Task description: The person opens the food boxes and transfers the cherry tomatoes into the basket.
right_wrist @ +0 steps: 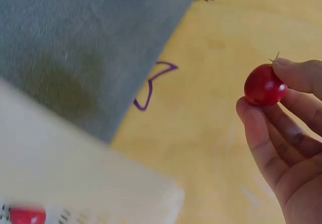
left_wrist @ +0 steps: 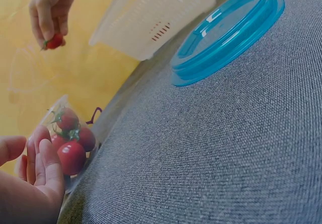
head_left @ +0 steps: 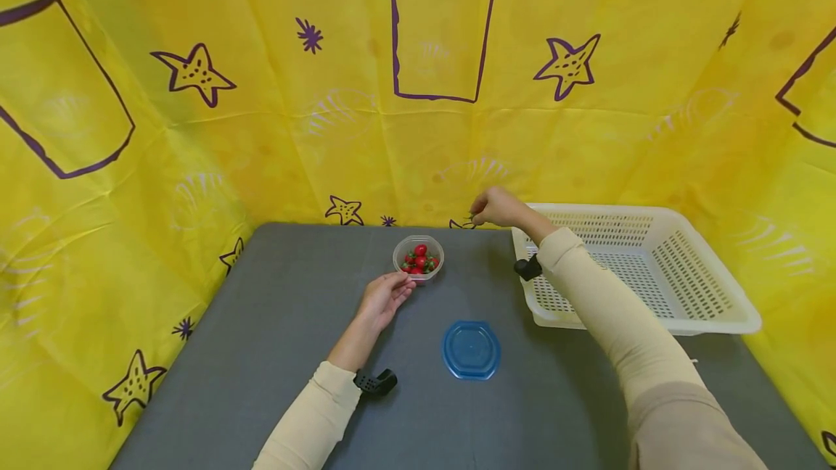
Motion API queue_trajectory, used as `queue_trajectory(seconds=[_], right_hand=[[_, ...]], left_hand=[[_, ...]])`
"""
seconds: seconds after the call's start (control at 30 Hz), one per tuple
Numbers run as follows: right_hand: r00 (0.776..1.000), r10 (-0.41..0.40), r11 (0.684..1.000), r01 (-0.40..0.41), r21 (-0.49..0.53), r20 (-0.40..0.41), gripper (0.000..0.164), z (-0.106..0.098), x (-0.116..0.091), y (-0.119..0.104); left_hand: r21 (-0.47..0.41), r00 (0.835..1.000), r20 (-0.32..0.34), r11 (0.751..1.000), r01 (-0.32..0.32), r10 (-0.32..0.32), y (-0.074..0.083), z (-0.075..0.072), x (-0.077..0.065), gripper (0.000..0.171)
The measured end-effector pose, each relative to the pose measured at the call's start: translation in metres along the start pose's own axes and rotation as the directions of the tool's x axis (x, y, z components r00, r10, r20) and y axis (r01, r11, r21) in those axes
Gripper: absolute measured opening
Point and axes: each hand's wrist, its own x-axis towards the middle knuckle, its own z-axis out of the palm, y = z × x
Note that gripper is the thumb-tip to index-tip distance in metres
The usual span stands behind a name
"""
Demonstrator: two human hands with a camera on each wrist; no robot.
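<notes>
My right hand [head_left: 498, 207] pinches a red cherry tomato [right_wrist: 265, 85] with a thin green stem between thumb and fingertips. It is raised beside the far left corner of the white slotted basket [head_left: 708, 325]. My left hand [head_left: 385, 297] touches the near side of a small clear plastic container [head_left: 397, 255], its fingers loosely bent. Several cherry tomatoes [left_wrist: 72, 158] with green stems lie inside that container. In the left wrist view, my left thumb stands apart from the other fingers.
A blue lid [head_left: 472, 351] lies on the grey table [head_left: 294, 332], in front of the container. Through the basket's slots, something red [right_wrist: 27, 215] shows in the right wrist view. Yellow patterned cloth [head_left: 261, 151] hangs behind and at both sides of the table.
</notes>
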Motion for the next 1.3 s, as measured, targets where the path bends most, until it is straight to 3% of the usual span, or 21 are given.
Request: queue_trajectory(seconds=[0.67,1.0,1.3], right_hand=[[0.990,0.121,0.992,-0.117,0.049,-0.076,0.031,-0.047,-0.048,0.040],[0.983,0.158,0.987,-0.155,0.037,-0.093,0.030,-0.052,-0.061,0.066],[0.976,0.192,0.981,-0.192,0.005,-0.101,0.029,-0.051,-0.071,0.086]], left_hand=[[0.005,1.000,0.009,1.000,-0.006,0.006,0.002,0.001,-0.002,0.006],[-0.003,0.999,0.045,1.000,-0.024,0.024,0.000,-0.001,-0.001,0.011],[-0.002,0.999,0.035,1.000,-0.008,0.008,0.000,-0.002,-0.001,0.006]])
